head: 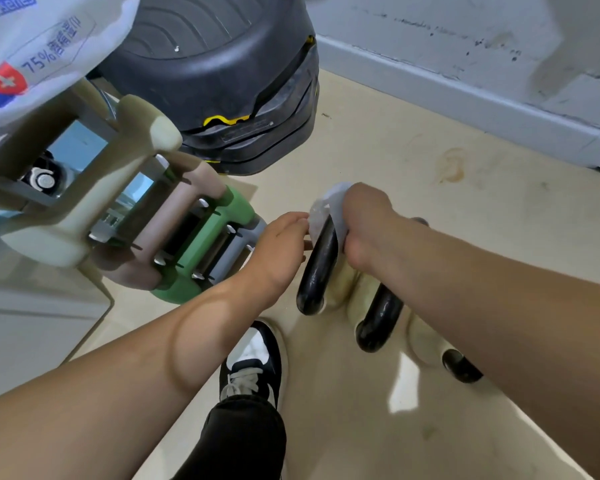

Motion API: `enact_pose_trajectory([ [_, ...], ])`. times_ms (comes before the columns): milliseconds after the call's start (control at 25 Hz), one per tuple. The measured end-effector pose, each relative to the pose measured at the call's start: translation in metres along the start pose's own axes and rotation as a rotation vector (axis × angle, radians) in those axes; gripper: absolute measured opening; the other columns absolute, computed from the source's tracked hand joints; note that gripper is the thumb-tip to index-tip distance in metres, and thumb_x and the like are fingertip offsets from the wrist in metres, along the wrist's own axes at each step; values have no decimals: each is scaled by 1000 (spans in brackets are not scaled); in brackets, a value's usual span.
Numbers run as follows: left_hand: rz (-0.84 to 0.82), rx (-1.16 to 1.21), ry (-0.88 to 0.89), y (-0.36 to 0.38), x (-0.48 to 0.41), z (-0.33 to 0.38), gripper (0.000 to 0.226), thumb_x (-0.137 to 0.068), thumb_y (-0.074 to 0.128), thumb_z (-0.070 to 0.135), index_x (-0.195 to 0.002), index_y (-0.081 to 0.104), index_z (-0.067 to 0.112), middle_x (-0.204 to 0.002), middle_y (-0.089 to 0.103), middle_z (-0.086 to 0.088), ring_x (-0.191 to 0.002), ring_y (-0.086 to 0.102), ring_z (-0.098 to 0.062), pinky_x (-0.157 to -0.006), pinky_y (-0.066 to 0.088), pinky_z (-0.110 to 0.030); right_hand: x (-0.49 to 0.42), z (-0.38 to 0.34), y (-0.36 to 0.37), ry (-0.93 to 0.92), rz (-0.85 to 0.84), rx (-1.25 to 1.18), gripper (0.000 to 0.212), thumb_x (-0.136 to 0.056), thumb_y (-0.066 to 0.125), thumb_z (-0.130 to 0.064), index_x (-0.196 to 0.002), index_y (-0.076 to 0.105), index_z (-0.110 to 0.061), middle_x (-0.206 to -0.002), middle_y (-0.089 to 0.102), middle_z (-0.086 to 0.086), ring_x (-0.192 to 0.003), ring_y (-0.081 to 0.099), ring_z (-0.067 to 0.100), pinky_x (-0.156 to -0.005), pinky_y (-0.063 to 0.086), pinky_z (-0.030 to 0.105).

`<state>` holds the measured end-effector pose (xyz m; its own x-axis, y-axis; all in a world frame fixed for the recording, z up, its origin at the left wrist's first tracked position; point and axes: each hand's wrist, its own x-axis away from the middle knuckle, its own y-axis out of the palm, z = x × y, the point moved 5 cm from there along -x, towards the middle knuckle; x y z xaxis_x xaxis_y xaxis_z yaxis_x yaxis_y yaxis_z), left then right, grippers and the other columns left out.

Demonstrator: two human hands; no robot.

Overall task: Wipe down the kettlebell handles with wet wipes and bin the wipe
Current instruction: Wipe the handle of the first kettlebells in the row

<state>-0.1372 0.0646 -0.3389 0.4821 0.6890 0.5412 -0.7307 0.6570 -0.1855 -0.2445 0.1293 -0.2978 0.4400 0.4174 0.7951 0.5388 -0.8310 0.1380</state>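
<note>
Cream kettlebells with black handles stand in a row on the floor. On the far kettlebell's black handle [321,261], my right hand [364,230] grips a white wet wipe [329,206] wrapped over the top of the loop. My left hand [283,242] pinches the wipe's left edge beside that handle. A second black handle [378,318] curves just below my right forearm, and the end of a third handle [461,368] shows lower right, mostly hidden by my arm.
A rack of cream, brown and green dumbbells [174,237] stands at the left. A wet-wipe pack [32,53] fills the top left corner. Stacked black step platforms [229,81] sit behind. A grey wall [465,64] runs along the right. My shoe [253,358] is below.
</note>
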Motion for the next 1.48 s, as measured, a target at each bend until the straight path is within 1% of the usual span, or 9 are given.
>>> enact_pose_trajectory([
  [240, 27, -21, -30, -12, 13, -8, 27, -103, 43, 18, -119, 66, 15, -119, 68, -10, -95, 67, -22, -91, 55, -39, 40, 91, 16, -69, 141, 254, 50, -106, 29, -32, -153, 21, -14, -157, 35, 10, -139, 42, 33, -114, 36, 51],
  [440, 0, -69, 12, -5, 25, -3, 40, -91, 45, 27, -113, 67, 2, -106, 70, -16, -92, 64, -26, -92, 54, -47, 20, 43, 11, -42, -80, 171, 67, -91, 62, -54, -140, 48, -10, -110, 58, 6, -106, 62, 31, -90, 57, 35],
  [480, -5, -79, 14, -4, 27, -3, 46, -85, 44, 29, -111, 65, -2, -104, 68, -20, -91, 63, -30, -95, 52, -53, 8, 36, 12, 13, -69, 327, 80, -72, 74, -63, -134, 58, -13, -102, 62, 2, -98, 64, 27, -91, 57, 31],
  [560, -4, -82, 18, -3, 27, -3, 47, -83, 42, 32, -108, 62, -2, -103, 66, -21, -93, 62, -30, -99, 49, -56, -12, 29, 8, -84, -44, 937, 32, -72, 74, -52, -87, 67, -24, -92, 65, -5, -84, 61, 22, -82, 52, 20],
  [720, 9, -59, -5, -7, 24, 1, 30, -99, 43, 33, -115, 64, 19, -120, 67, -3, -110, 65, -22, -100, 52, -44, 24, 58, 6, -107, 108, 290, 39, -104, 37, -32, -143, 37, -28, -129, 49, 0, -107, 51, 26, -68, 50, 13],
  [840, 10, -52, -6, -8, 22, -2, 35, -102, 39, 31, -115, 64, 10, -119, 66, -16, -102, 66, -21, -99, 52, -49, 50, 103, 8, -186, 62, 484, 78, -99, 42, -11, -161, -3, -23, -166, 15, 7, -147, 29, 31, -117, 31, 38],
  [1000, 34, 40, -61, -10, 19, -9, 32, -105, 39, 41, -113, 62, 20, -123, 67, -10, -99, 68, -24, -90, 58, -47, 44, 94, 20, -235, 23, 620, 98, -94, 46, -7, -154, -30, -21, -168, -21, -2, -156, 0, 24, -123, 12, 37],
  [1240, 59, -12, -42, -13, 17, -12, 44, -108, 30, 47, -125, 58, 18, -120, 66, -4, -105, 69, -24, -100, 54, -48, -30, 2, -1, -385, 140, 726, 58, -104, 36, -20, -157, 21, -3, -166, 13, 15, -149, 23, 29, -122, 22, 41],
  [1480, 10, -85, -14, -5, 12, -7, 44, -108, 32, 43, -126, 59, 15, -120, 64, -5, -99, 69, -23, -102, 53, -51, -28, -22, 4, -562, -68, 1617, 29, -102, 39, -15, -117, 60, -3, -129, 58, 15, -114, 53, 33, -89, 49, 38],
])
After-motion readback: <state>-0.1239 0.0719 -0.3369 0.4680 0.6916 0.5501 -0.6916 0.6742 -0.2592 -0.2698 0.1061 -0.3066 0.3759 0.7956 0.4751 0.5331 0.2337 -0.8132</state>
